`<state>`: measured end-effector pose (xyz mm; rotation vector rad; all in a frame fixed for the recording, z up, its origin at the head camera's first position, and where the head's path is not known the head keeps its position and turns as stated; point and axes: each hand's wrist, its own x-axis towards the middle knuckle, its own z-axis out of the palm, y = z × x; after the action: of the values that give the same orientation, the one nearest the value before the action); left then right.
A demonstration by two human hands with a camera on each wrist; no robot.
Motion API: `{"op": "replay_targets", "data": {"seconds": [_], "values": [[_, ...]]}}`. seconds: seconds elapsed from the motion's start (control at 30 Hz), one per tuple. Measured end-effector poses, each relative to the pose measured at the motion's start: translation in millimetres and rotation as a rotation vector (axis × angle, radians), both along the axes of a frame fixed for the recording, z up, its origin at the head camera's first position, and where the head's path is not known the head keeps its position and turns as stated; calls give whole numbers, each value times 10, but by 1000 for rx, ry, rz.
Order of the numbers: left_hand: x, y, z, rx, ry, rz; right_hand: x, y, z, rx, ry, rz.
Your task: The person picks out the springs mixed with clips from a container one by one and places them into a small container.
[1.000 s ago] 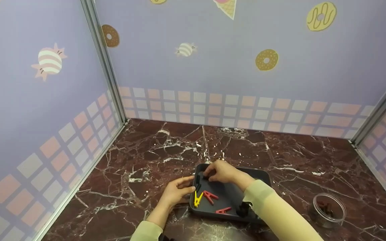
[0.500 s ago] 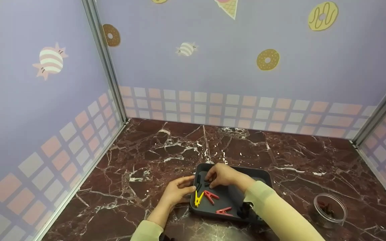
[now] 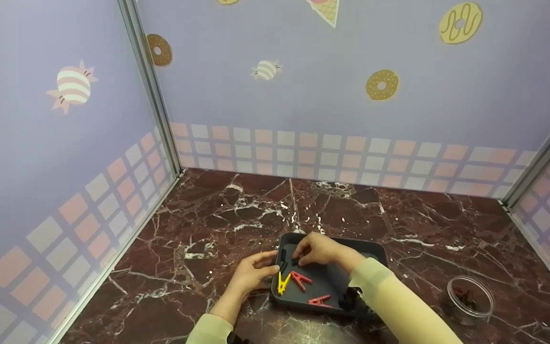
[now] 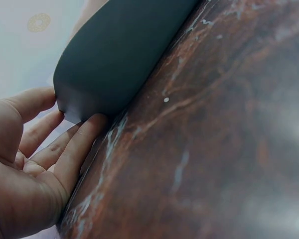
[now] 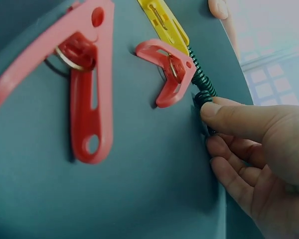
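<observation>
My left hand (image 3: pixel 251 273) holds the left side of a dark grey tray (image 3: pixel 320 282), thumb over the rim and fingers against the outer wall. Inside the tray, my right hand (image 3: pixel 320 248) pinches a dark coil spring (image 5: pixel 204 98) between thumb and fingers. Another dark spring (image 5: pixel 198 64) lies in line with it along the left wall, beside a yellow plastic clip (image 3: pixel 282 283). Near these lies a red plastic clip (image 3: pixel 301 281) with its legs spread. A second red clip (image 3: pixel 320 300) sits by the tray's near wall.
To the right of the tray stands a round clear tub (image 3: pixel 468 301) with dark and reddish pieces in it. The dark red marbled tabletop (image 3: pixel 198 224) meets patterned lilac panels (image 3: pixel 313 105) at the back and sides. Small white specks dot the marble behind the tray.
My right hand has shifted slightly toward me from the tray's far left corner and then stayed nearly still, pinching the spring. The left hand and the tray have stayed in place.
</observation>
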<state>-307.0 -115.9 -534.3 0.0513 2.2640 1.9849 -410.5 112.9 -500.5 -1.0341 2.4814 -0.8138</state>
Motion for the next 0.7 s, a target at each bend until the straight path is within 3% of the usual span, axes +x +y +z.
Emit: {"op": "replay_targets", "data": {"seconds": [0.23,0.7], "values": [[9,4,9,20,-3,-6,-3,33,7,15,7,-11],[21,-3,15,43,18,-23,40,136,133,-90,-37,13]]}}
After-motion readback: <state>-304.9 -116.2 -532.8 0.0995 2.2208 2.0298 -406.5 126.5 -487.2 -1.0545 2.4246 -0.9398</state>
